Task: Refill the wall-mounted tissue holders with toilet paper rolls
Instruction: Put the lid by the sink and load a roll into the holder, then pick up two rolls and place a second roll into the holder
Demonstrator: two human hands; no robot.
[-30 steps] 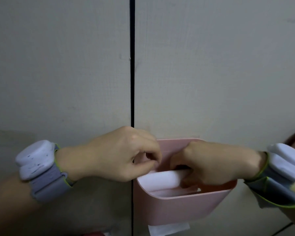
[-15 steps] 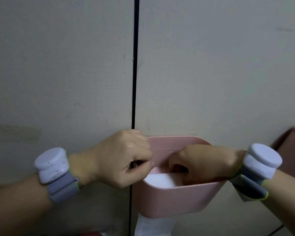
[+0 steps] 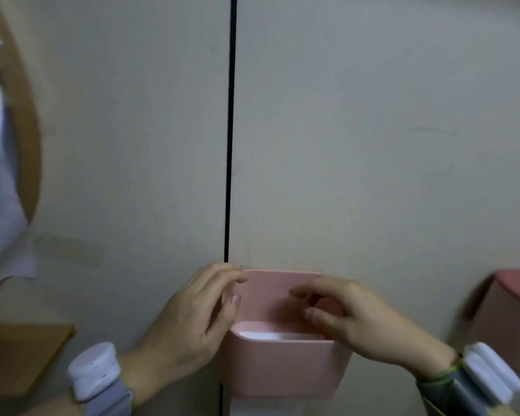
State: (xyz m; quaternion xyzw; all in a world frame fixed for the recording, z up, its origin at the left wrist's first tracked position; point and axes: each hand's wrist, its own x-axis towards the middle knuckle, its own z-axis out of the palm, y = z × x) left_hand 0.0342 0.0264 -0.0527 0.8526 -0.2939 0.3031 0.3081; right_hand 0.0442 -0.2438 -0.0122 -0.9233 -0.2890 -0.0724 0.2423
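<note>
Both hands have lifted out of the pink tissue holder (image 3: 282, 364) since a moment ago, when their fingers were curled down inside it. Now the left hand (image 3: 192, 319) hovers at the holder's left edge with fingers loosely extended, grasping nothing, its fingertips near the top corner of the holder's back plate. The right hand (image 3: 364, 322) hangs above the holder's right side, fingers relaxed and slightly bent, also released and empty. Each wrist wears a grey band with a white puck-shaped device (image 3: 92, 370).

Inside the holder, a strip of the white toilet paper roll (image 3: 279, 336) shows just below the front rim, seated in the box. A bit of white paper (image 3: 264, 408) hangs beneath the holder's bottom.

The holder is fixed to a pale beige wall (image 3: 373, 145), just right of a thin black vertical seam (image 3: 229, 130). A second pink holder (image 3: 508, 319) sits at the far right edge, blurred. A wooden surface (image 3: 18, 355) appears at lower left, and a curved wooden frame (image 3: 27, 130) with something pale inside it fills the upper left edge, too blurred to identify.
</note>
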